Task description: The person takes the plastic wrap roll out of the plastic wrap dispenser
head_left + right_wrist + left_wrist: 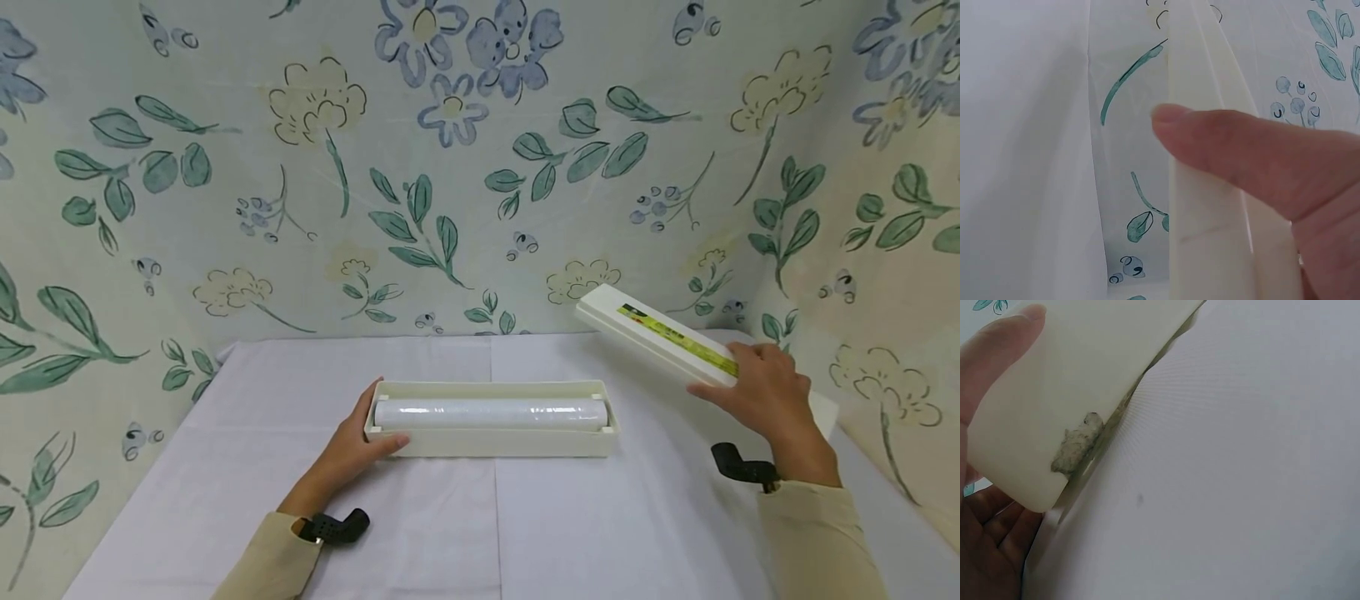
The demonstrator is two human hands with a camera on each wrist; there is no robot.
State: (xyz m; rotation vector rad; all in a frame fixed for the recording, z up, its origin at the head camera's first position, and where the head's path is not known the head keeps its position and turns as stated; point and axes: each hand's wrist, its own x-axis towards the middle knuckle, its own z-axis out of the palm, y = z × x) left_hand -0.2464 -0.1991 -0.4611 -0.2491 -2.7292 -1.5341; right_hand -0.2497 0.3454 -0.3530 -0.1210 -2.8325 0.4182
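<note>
A long cream dispenser box (495,443) sits lidless on the table, with a roll of clear plastic wrap (491,413) lying inside it. My left hand (352,446) grips the box's left end, thumb on the front wall and fingers behind. In the left wrist view the box wall (1066,381) shows a torn, greyish sticker patch (1079,445) near its lower edge. Off to the right, my right hand (768,390) holds the long white lid (652,337) with its yellow-green label up, tilted and raised above the table. The right thumb (1210,134) presses along the lid's side (1210,250).
A white cloth (420,525) covers the table, with a seam down its middle. Floral-print fabric (450,208) hangs behind and at both sides, close to the table's far edge. A black wrist camera (738,467) is strapped to each wrist.
</note>
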